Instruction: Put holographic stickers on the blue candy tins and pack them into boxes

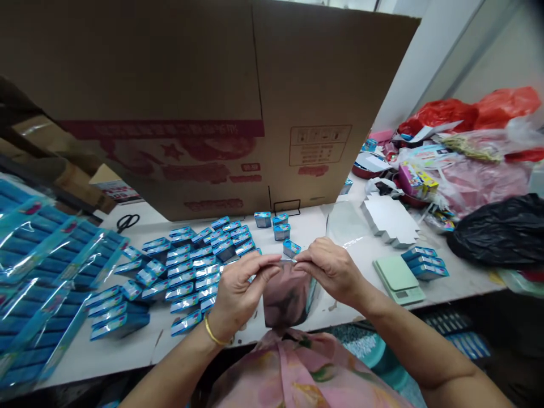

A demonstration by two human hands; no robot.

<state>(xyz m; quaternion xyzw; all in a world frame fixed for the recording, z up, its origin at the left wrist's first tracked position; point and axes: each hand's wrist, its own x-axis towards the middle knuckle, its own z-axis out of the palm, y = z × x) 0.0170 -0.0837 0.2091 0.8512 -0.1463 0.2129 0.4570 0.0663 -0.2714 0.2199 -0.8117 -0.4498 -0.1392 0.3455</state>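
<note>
Head view: white table (312, 224) under blue packs (181, 274), tall brown carton (204, 73) behind.

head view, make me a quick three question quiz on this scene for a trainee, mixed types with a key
1. True or false: only the right hand touches the shiny pack.

2. Which of these is nearest the pale green scale?
a) the black scissors
b) a group of small blue packs
c) the red plastic bags

3. Fill in the blank: a yellow ____ circles the left wrist.

Key
1. False: the left hand also pinches it, at the upper edge.
2. b: they sit right beside it.
3. Bracelet.
</note>
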